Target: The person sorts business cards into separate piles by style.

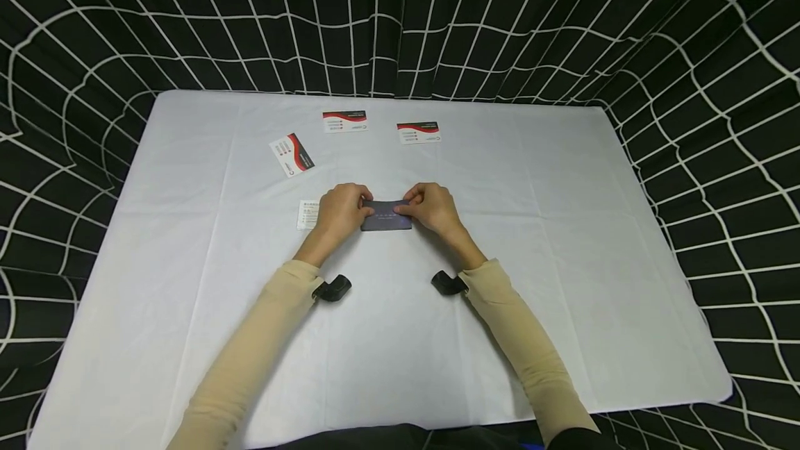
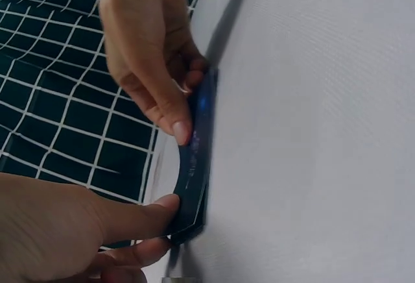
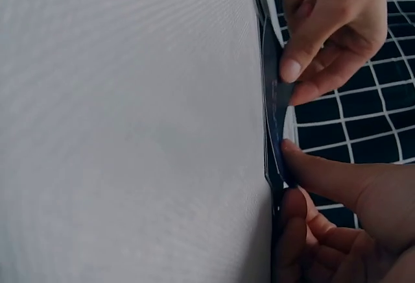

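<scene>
Between both hands is a dark blue card (image 1: 386,221) with a faint line of print, slightly bowed and just over the white table. My left hand (image 1: 340,211) pinches its left end between thumb and fingers, and my right hand (image 1: 432,208) pinches the upper right part. In the left wrist view the dark card (image 2: 196,159) shows two layers at its lower end, with the left thumb (image 2: 159,215) on its face. Under the left hand, partly covered, lies a white printed card (image 1: 307,214). From the right wrist the dark card (image 3: 273,108) appears nearly edge-on.
Three red, black and white business cards lie farther back: one tilted card (image 1: 292,155) at left, one card (image 1: 345,121) in the middle, one card (image 1: 419,132) to its right. Black netting with white cords (image 1: 350,26) surrounds the white table (image 1: 600,283).
</scene>
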The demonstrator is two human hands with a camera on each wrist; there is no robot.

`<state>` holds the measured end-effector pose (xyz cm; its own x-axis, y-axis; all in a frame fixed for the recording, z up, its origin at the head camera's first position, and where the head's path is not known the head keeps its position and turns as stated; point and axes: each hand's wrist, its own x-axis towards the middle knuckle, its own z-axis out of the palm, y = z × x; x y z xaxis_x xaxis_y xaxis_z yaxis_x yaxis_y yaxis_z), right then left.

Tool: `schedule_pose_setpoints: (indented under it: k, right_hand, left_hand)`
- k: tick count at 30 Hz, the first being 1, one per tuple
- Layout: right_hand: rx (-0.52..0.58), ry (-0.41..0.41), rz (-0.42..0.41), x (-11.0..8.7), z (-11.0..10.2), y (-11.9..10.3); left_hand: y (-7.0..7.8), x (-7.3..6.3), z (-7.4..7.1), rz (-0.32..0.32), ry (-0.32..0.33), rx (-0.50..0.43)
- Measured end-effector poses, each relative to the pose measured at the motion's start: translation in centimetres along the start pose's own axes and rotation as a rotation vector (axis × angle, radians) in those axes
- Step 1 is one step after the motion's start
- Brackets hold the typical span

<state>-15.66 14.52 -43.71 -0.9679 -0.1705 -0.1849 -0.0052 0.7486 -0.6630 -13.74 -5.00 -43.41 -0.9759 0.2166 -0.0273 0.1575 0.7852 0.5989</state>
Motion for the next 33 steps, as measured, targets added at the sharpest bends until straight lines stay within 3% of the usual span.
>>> schedule_pose_setpoints:
  k: [9,21,29,33]
  right_hand:
    - [-0.06,0.007,-0.011,0.1,-0.2,0.0]
    - [-0.059,-0.033,-0.003,0.3,-0.6,0.1]
    - [0.072,-0.176,-0.051,1.0,-2.1,1.0]
    - [0.047,-0.183,-0.077,1.5,-3.1,1.6]
  left_hand:
    - [0.2,-0.2,0.5,0.005,0.067,0.11]
    - [0.8,-0.2,0.9,0.014,0.105,0.146]
    - [2.3,0.4,0.7,-0.013,0.079,0.154]
    - [3.1,1.5,0.7,0.009,0.085,0.102]
